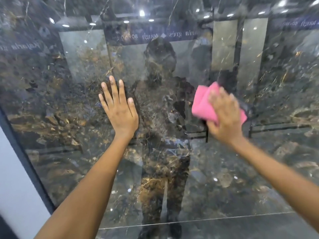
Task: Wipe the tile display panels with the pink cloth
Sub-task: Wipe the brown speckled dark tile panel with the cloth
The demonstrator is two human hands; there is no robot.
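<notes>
Against the glossy dark panel, the pink cloth is pressed flat under the right hand; the left hand is spread empty. Overlapping strokes are best kept firm.

The only lettering is mirrored in the glossy dark tile panel, on reflected dark banner strips near its top. The middle strip reads, reversed, "tough" beside a diamond mark, with partly legible words either side. The left strip shows roughly "Kajaria"; the right strip shows "tough", the rest blurred.
</notes>
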